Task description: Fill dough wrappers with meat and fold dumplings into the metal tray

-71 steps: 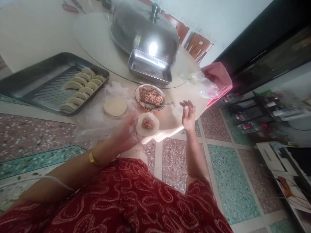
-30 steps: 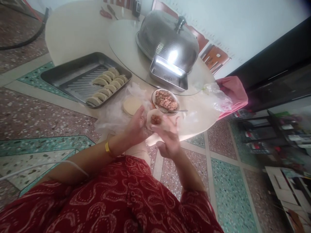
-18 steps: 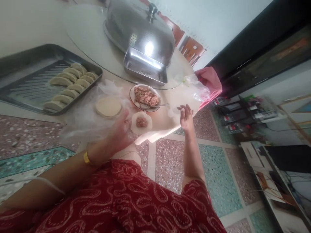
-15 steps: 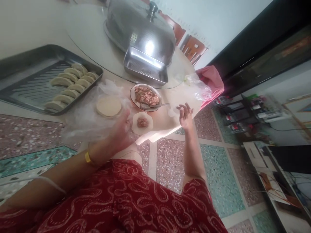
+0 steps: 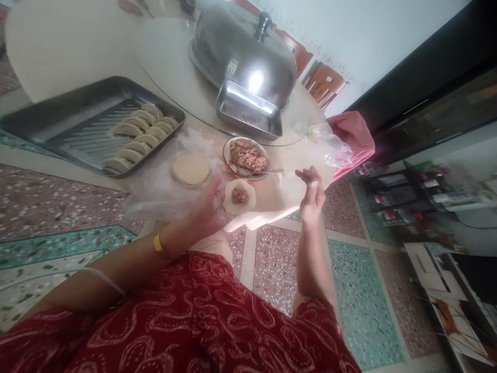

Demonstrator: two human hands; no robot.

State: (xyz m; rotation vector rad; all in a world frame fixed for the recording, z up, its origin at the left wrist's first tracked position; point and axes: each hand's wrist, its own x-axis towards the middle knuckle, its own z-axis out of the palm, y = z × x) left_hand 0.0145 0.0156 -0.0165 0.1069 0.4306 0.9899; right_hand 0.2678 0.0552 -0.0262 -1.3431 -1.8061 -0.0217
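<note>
My left hand (image 5: 207, 210) holds a round dumpling wrapper (image 5: 249, 202) at the table's front edge, the fingers partly hidden by it. A lump of minced meat filling (image 5: 239, 195) lies in the wrapper's middle. To the right, my right hand (image 5: 312, 194) is raised with fingers stretched loosely to the left and nothing visible in them. Just behind the wrapper stands a bowl of minced filling (image 5: 247, 155) with a metal spoon (image 5: 274, 170) resting in it. A stack of wrappers (image 5: 191, 170) lies on clear plastic (image 5: 151, 194) left of my left hand.
At the left, a dark metal tray (image 5: 50, 119) holds several folded dumplings (image 5: 134, 147). Farther back, a large domed metal lid (image 5: 244, 46) and a small metal pan (image 5: 248, 116) stand on a glass turntable (image 5: 163, 57). A plastic bag (image 5: 334, 147) lies at the right.
The view has swung a little, so the table things sit farther right. My right hand has turned and its fingers have drawn closer together. My left hand keeps the filled wrapper.
</note>
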